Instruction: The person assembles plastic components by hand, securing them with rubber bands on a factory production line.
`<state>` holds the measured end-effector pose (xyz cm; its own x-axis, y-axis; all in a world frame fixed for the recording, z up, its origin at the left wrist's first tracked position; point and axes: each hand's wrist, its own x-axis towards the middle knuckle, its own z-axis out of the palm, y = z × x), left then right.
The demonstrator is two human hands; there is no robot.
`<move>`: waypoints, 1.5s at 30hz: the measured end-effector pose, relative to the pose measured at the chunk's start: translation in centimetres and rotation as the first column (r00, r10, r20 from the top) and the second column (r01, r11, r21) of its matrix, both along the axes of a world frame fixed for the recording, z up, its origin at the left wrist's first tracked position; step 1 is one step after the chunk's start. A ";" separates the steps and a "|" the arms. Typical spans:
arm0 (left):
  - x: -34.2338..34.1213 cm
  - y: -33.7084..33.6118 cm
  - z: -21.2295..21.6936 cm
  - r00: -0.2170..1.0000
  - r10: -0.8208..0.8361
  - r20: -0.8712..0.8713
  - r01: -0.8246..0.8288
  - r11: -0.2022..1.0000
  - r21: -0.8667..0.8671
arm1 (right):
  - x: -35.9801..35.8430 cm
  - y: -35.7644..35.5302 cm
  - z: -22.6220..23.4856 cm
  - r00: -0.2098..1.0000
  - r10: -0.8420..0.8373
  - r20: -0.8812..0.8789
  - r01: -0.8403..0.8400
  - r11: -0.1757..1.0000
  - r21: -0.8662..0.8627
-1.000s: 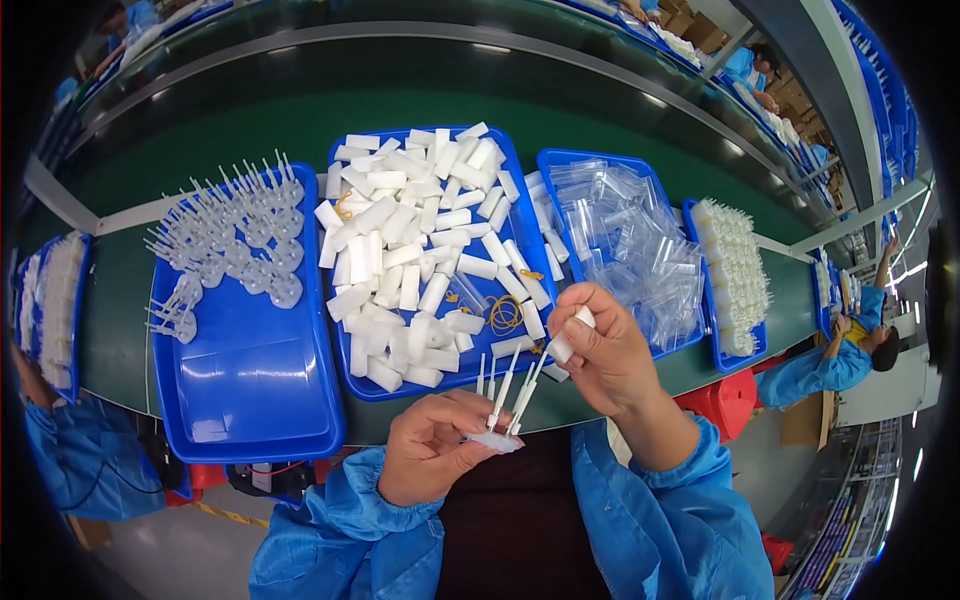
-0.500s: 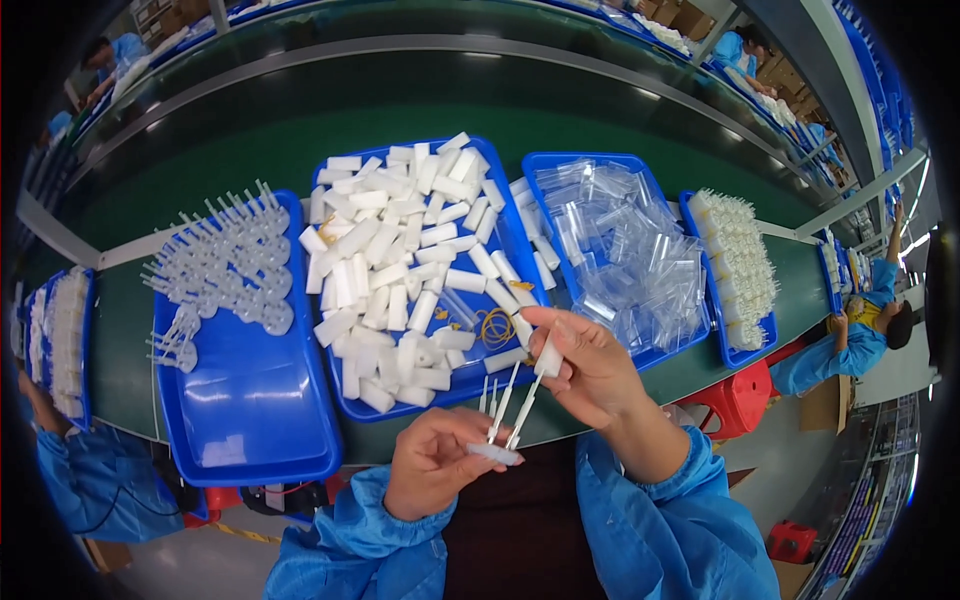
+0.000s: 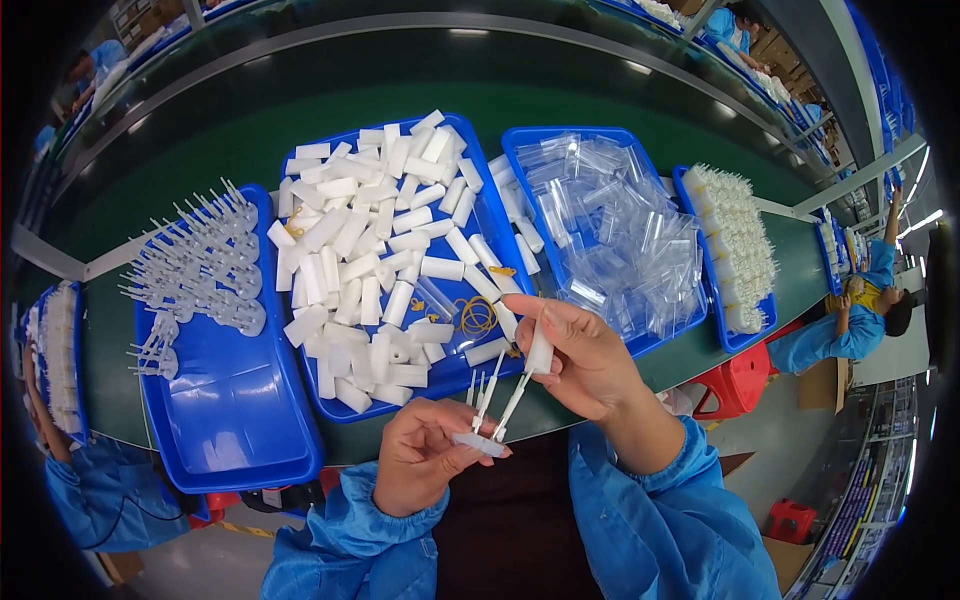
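My left hand [image 3: 410, 460] is closed on a translucent white base [image 3: 480, 443] with several thin upright prongs. Between the fingers and thumb of my right hand [image 3: 595, 370] is a short white cylinder [image 3: 540, 350]. Its lower end meets the top of one tilted prong; whether the prong has entered it, I cannot tell. Just beyond both hands, a blue tray [image 3: 330, 407] bears a heap of similar white cylinders [image 3: 400, 235], along with some yellow rubber bands [image 3: 478, 317].
At the left, a blue tray [image 3: 235, 425] carries pronged bases [image 3: 205, 265]. To the right stand a tray of clear plastic sleeves [image 3: 620, 235] and another with white pronged pieces [image 3: 735, 245]. A red stool [image 3: 735, 390] is beside the green bench. Co-workers in blue sit on both sides.
The view has shifted a little, so the trays and both hands appear farther left. Both hands keep their holds, and the cylinder stays at the prong's top.
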<state>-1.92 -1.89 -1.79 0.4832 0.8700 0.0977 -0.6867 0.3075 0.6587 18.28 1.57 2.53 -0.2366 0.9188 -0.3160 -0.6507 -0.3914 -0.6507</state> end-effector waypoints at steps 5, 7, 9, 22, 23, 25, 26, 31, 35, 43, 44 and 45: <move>0.5 0.2 0.1 0.997 0.061 -0.042 -0.062 0.998 -0.020 | 0.9 0.0 -0.1 0.896 -0.038 0.443 -0.112 0.945 0.307; 0.8 0.3 0.2 0.996 0.075 -0.045 -0.077 0.996 -0.036 | 0.9 -0.2 -0.1 0.901 -0.069 0.427 -0.069 0.951 0.300; 1.2 0.3 0.0 0.996 0.087 0.033 -0.085 0.996 -0.033 | 0.8 -0.1 0.1 0.921 -0.140 0.363 0.023 0.951 0.309; 2.3 -0.6 0.0 0.987 0.105 0.121 -0.093 0.991 -0.098 | 0.8 -0.9 -0.7 0.916 -0.078 0.393 -0.099 0.906 0.411; 2.3 -0.6 -0.1 0.987 0.107 0.121 -0.095 0.990 -0.101 | 0.5 -1.1 -0.7 0.932 -0.067 0.357 -0.084 0.916 0.391; 2.2 -0.7 -0.3 0.982 0.138 0.126 -0.132 0.990 -0.053 | -0.2 -1.5 -0.9 0.947 -0.053 0.317 -0.072 0.927 0.369; 2.2 -0.7 -0.4 0.982 0.141 0.123 -0.135 0.989 -0.055 | -0.6 -1.9 -1.1 0.953 -0.061 0.296 -0.057 0.925 0.375; 2.1 -1.0 -0.4 0.967 0.210 0.143 -0.203 0.977 -0.059 | -1.7 -3.4 -1.2 0.949 -0.136 0.286 0.011 0.916 0.400; 0.9 -1.0 -0.1 0.975 0.143 0.168 -0.132 0.989 -0.073 | -1.8 -2.8 0.2 0.934 -0.121 0.337 -0.005 0.937 0.349; -1.6 -2.1 -0.2 0.950 0.310 -0.038 -0.305 0.948 0.093 | -0.3 1.6 0.9 0.013 -0.529 0.848 -0.721 0.583 0.374; -1.7 -2.2 -0.1 0.938 0.340 -0.063 -0.331 0.936 0.120 | -0.6 1.7 0.7 -0.036 -0.545 0.838 -0.794 0.525 0.308; -1.8 -2.2 0.0 0.937 0.344 -0.063 -0.338 0.936 0.099 | -1.0 2.1 -0.1 -0.091 -0.569 0.817 -0.822 0.507 0.261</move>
<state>-3.74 -4.07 -1.75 0.1681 0.9740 0.1521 -0.6855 0.0047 0.7280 17.32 3.64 2.39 -0.5556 0.8048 0.2090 0.7468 0.5935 -0.3002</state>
